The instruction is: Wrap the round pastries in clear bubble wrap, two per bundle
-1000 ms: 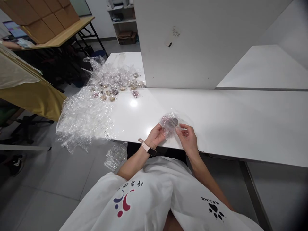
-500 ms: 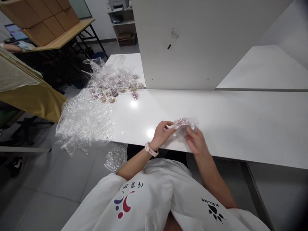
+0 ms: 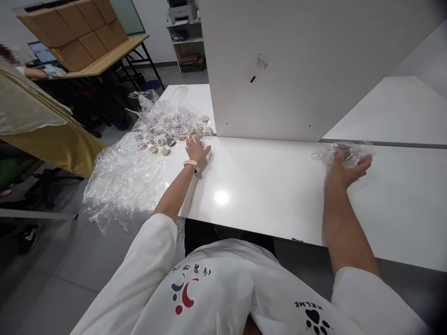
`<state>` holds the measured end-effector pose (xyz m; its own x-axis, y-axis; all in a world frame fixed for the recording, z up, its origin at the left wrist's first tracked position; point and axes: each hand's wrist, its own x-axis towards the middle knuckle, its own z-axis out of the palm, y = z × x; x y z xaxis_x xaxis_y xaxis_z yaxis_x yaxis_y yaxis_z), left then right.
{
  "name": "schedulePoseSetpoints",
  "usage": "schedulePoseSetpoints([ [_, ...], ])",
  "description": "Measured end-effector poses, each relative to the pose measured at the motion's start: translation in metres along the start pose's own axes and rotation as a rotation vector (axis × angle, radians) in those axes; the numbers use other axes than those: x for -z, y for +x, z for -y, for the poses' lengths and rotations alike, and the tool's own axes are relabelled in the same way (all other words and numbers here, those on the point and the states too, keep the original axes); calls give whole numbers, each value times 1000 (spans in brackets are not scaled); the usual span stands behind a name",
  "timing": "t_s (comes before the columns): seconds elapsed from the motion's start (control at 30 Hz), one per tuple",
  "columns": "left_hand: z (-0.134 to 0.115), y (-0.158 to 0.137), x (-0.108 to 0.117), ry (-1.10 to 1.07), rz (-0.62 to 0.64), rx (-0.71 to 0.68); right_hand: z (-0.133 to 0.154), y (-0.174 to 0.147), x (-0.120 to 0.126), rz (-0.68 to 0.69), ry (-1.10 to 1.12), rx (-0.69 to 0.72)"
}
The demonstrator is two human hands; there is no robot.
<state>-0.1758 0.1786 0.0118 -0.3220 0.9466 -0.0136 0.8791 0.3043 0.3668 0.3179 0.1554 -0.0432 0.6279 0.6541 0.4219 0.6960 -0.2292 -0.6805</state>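
My left hand [image 3: 197, 151] reaches out to the left, fingers spread, at the near right edge of a group of small round brown and purple pieces [image 3: 166, 151] on the white tabletop. A pinkish piece partly shows behind its fingertips; whether they touch it I cannot tell. Off to the right, my right hand [image 3: 344, 173] has its fingers around a crumpled clear plastic wrapper [image 3: 356, 151] with something dark reddish inside. This bundle is at the table's far edge, and its contents are too blurred to name.
A heap of clear plastic film [image 3: 122, 172] covers the table's left end and hangs over its edge. A white upright panel [image 3: 272, 83] stands behind the tabletop [image 3: 265, 186]. Cardboard boxes [image 3: 80, 32] sit on a wooden table at back left, near another person's arm [image 3: 37, 73].
My hands were together over the wrapped bundle at the middle. Now the left has let go and moved left to the small pieces, while the right has carried the bundle right.
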Motion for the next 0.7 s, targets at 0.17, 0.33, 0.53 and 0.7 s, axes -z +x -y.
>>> schedulePoseSetpoints([
  [0.17,4,32,-6,78,113,-49,-5,-29,8,-177,229,-311],
  [0.33,12,19,-3,53,122,-131,-12,-43,22,-261,344,-392],
  [0.53,18,-95,-20,-17,120,-314,-14,-56,25,-249,302,-269],
  [0.7,-5,-201,-39,-7,163,-615,52,-98,8,-10,271,349],
])
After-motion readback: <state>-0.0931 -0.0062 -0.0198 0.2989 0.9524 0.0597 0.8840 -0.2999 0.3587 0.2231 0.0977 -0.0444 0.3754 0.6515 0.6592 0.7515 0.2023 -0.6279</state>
